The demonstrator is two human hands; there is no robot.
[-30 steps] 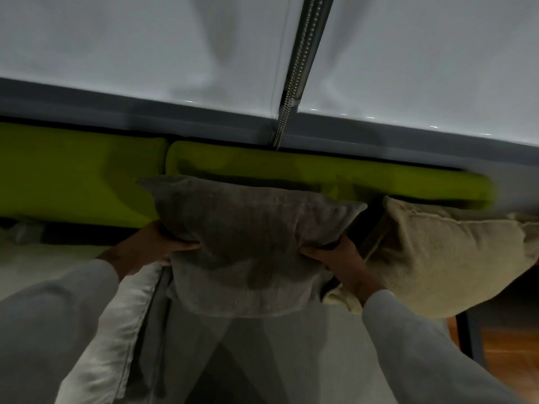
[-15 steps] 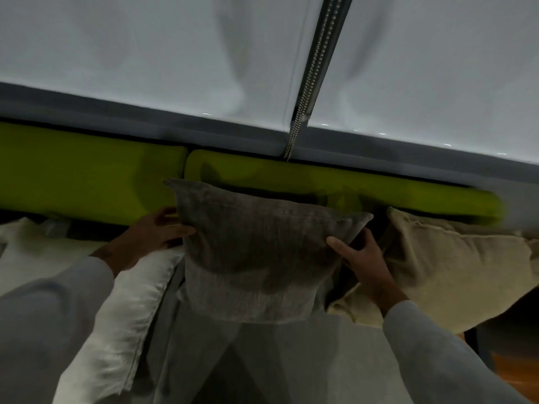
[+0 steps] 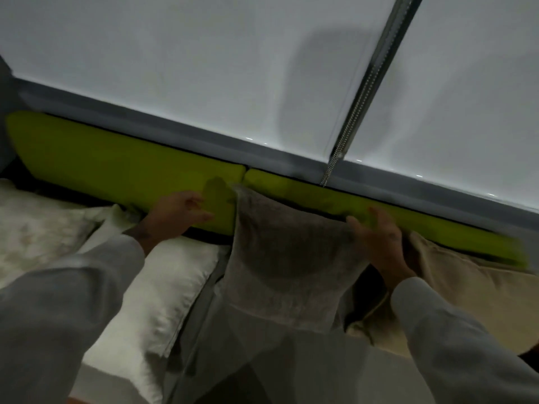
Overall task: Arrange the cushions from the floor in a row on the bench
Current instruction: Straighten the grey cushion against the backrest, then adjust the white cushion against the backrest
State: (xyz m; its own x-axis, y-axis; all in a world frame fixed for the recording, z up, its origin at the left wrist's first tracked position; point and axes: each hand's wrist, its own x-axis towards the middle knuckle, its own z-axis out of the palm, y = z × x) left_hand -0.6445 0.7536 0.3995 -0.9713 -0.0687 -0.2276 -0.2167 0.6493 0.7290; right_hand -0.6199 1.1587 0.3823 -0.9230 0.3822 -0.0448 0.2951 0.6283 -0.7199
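A grey-brown cushion [image 3: 288, 258] leans upright against the lime-green back pads [image 3: 116, 167] of the bench. My left hand [image 3: 178, 212] hovers just left of it with fingers apart, not touching it. My right hand [image 3: 376, 237] rests flat on the cushion's upper right corner, fingers spread. A white cushion [image 3: 157, 290] lies to the left under my left forearm, with a pale patterned cushion [image 3: 38, 228] further left. A beige cushion [image 3: 466, 295] sits to the right, beside my right wrist.
White roller blinds [image 3: 204, 68] with a bead chain [image 3: 358, 97] and a grey sill [image 3: 175, 132] run behind the bench. Grey fabric [image 3: 280, 360] drapes over the bench front below the cushions.
Both hands have let go of the grey-brown cushion, which now stands against the green pads. My left hand pulled away to the left; my right hand flattened onto its corner. The view swung left.
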